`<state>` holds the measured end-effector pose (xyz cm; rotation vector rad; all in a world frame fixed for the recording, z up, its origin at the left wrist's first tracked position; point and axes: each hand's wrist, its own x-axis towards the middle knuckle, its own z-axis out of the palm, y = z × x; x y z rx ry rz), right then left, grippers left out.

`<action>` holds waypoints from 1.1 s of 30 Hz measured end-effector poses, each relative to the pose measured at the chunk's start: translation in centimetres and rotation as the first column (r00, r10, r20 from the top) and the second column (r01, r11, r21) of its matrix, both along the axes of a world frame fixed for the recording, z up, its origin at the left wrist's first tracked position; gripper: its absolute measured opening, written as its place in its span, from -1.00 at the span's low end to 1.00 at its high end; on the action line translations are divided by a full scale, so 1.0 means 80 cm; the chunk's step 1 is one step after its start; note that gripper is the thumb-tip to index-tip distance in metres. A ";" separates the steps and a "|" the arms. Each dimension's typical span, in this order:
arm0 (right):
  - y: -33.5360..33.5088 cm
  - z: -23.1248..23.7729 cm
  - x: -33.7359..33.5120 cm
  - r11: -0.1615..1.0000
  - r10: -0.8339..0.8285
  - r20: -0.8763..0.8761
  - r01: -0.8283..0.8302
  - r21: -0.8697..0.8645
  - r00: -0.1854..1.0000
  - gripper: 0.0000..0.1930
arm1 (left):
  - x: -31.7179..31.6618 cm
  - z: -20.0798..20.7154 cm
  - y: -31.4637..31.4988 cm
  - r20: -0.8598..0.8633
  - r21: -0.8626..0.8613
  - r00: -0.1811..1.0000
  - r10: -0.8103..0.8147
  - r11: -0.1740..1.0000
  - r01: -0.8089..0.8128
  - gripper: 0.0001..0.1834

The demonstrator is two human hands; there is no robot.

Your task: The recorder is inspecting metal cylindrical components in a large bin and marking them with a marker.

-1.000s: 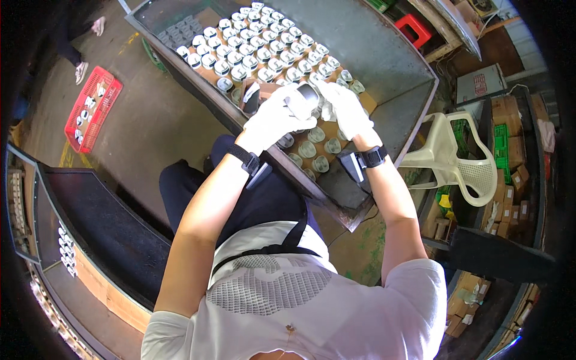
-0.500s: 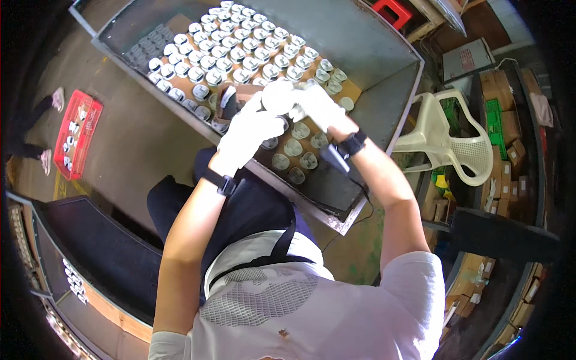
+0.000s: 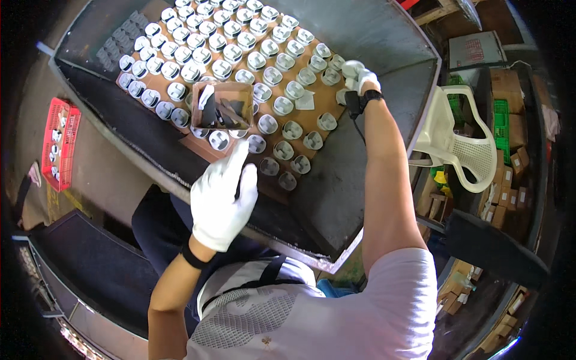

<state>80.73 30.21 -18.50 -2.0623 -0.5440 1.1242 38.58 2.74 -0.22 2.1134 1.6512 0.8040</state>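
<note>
My left hand (image 3: 222, 201), in a white glove, hovers over the near edge of the metal-walled bench (image 3: 144, 156). Its fingers are extended with the thumb apart, and it holds nothing. At the far right of the bench, my gloved right hand (image 3: 368, 80) grips a round silvery piston (image 3: 351, 68); its fingers are partly hidden. Rows of similar pistons (image 3: 222, 69) stand on brown cardboard (image 3: 327, 99). Between them and my left hand sits a small open cardboard box (image 3: 223, 89), holding dark strips and a white piece.
A red crate (image 3: 47, 144) with similar parts rests on the floor at left, near another person's foot (image 3: 35, 174). A cream plastic chair (image 3: 465, 141) stands to the right, beside shelves with cartons (image 3: 507, 90). A dark bench (image 3: 90, 264) lies at lower left.
My hands were together over the middle of the bench and have separated. The right went out to the far right with a piston; the left drew back toward me, uncovering the small box.
</note>
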 end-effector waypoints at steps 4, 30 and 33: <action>-0.028 -0.131 0.058 0.997 -0.058 -0.076 0.054 -0.049 0.995 -0.67 | -0.002 -0.002 0.000 0.019 0.039 0.998 -0.055 0.998 0.054 -0.53; -0.061 -0.210 0.045 0.990 -0.090 0.818 -0.037 0.135 0.568 -0.80 | 0.004 0.004 0.016 -0.079 -0.238 0.972 -0.221 0.951 0.196 -0.45; -0.060 -0.236 0.058 0.940 -0.191 0.696 -0.076 0.333 0.692 -0.87 | 0.002 0.003 0.016 -0.072 -0.254 0.971 -0.228 0.946 0.203 -0.45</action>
